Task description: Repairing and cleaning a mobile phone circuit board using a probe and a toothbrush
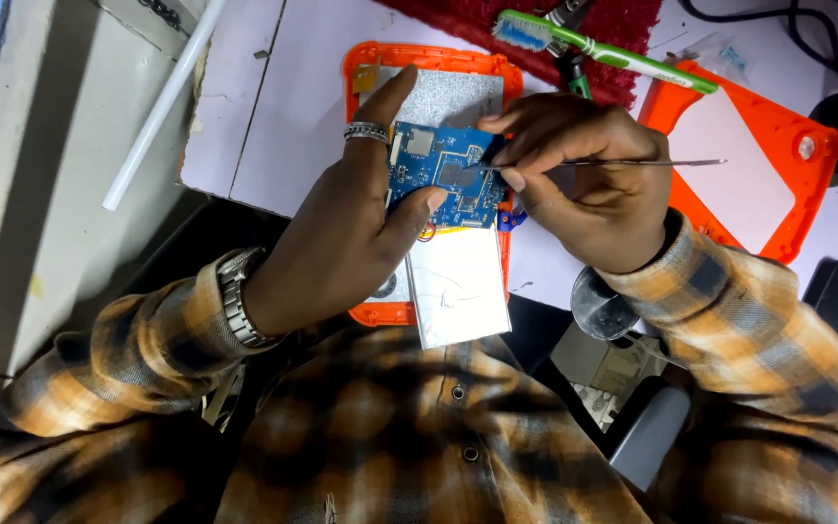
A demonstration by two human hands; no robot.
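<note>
Left hand [346, 218] grip clamped on blue circuit board [443, 175]; right hand [584, 170] grip pinches metal probe [623, 162], tip on board.

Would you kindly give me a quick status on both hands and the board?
Left hand gripping blue circuit board over orange case. Right hand holding thin metal tool, tip on board. Silver battery hanging loose below; nothing obstructing.

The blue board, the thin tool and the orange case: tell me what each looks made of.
Blue board: looks like rigid laminate circuit board with a glossy blue coat, carrying dark chips and metal shields.
Thin tool in the right hand: probably steel, a slim grey shaft with a dull sheen.
Orange case: seems moulded plastic or rubber, thick rounded rim, matte.
</note>
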